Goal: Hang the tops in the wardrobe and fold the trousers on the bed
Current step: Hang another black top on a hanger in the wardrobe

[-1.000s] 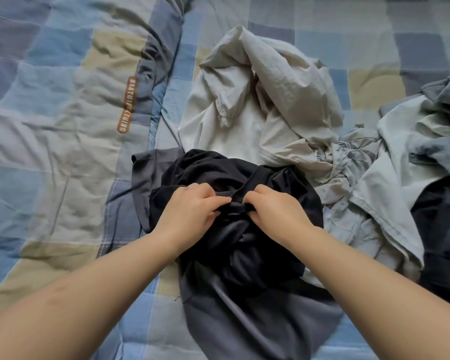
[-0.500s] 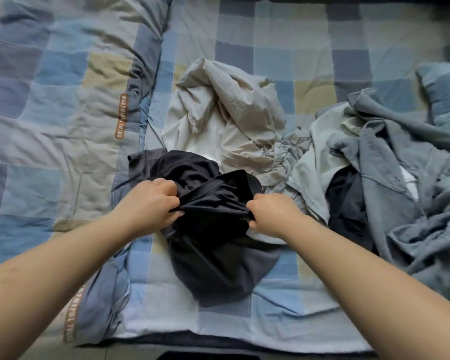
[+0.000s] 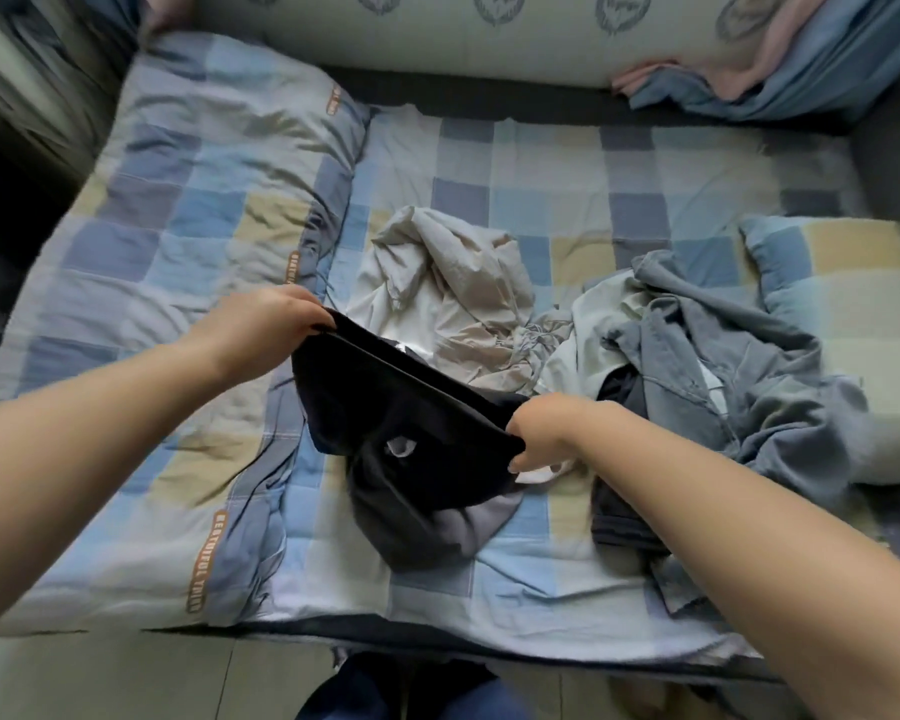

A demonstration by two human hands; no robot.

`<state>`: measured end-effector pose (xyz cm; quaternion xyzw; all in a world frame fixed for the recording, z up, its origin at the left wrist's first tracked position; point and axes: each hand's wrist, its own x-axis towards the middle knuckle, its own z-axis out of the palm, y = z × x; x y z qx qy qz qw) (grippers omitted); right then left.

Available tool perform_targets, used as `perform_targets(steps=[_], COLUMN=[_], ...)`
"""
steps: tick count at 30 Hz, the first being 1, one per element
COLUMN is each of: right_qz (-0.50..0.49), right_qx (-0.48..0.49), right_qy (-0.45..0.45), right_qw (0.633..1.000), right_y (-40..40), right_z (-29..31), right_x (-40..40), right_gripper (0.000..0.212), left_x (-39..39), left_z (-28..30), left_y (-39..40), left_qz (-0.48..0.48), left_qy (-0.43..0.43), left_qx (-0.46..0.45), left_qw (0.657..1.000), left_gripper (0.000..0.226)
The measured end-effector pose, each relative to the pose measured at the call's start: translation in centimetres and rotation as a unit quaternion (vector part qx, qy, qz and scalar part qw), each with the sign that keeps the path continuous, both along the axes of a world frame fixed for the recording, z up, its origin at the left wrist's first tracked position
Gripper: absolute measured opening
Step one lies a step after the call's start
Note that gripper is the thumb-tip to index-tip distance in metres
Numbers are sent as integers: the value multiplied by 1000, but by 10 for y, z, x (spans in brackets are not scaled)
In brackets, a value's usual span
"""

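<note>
The left hand (image 3: pixel 261 330) grips one end of a black garment (image 3: pixel 411 449), its fingers curled over the top hem; the right hand (image 3: pixel 544 433) pinches the other end of that same edge, fingers closed on the cloth, so the hem runs taut and slanting between the two, higher on the left side; the rest of the black fabric sags down from that line and its lower part lies bunched on the bed (image 3: pixel 541 163), which wears a checked cover in blues, creams and pale yellow; whether this dark piece is a top or trousers I cannot tell from here; just beyond it lies a crumpled beige garment (image 3: pixel 453 283), and to its right a heap of grey-blue clothes (image 3: pixel 739 366) with another dark piece (image 3: pixel 619 506) partly under the right forearm; a folded checked quilt (image 3: pixel 178 241) covers the left part of the bed, a matching pillow (image 3: pixel 842 272) sits at the right, and pink and blue bedding (image 3: pixel 780 59) is piled in the far right corner against a pale patterned headboard (image 3: pixel 437 28).
</note>
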<state>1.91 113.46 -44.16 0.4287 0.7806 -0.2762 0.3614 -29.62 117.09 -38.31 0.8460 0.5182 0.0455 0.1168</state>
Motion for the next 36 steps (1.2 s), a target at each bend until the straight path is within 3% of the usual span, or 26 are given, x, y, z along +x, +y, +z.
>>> perform_targets(steps=[3, 8, 11, 16, 20, 23, 29, 32, 36], right_qz=[70, 96, 94, 28, -28, -71, -168, -217, -285], right_qx=[114, 274, 342, 460, 567, 613, 648, 666, 672], right_qy=[-54, -107, -127, -95, -64, -67, -113, -121, -136], right_qw=[990, 951, 926, 882, 821, 784, 734, 703, 670], right_y=[1, -5, -18, -53, -99, -137, -234, -287, -365], right_z=[52, 143, 197, 281, 341, 375, 419, 428, 441], right_x=[8, 17, 18, 27, 35, 38, 43, 45, 49], right_gripper=[50, 27, 32, 33, 35, 35, 33, 30, 27], left_x=[-3, -8, -7, -7, -2, 7, 53, 89, 142], left_z=[46, 119, 160, 220, 263, 292, 331, 342, 354], left_y=[-5, -10, -9, -11, -16, -24, -53, -79, -130], left_qz=[-35, -52, -65, -77, -85, -85, -139, -147, -176], left_qy=[11, 70, 163, 156, 87, -38, -243, -368, -486], left_qx=[-17, 12, 21, 105, 163, 173, 72, -38, -192], left_qw=[999, 996, 984, 979, 979, 981, 957, 917, 834], left_gripper=[25, 23, 27, 27, 24, 23, 14, 21, 23])
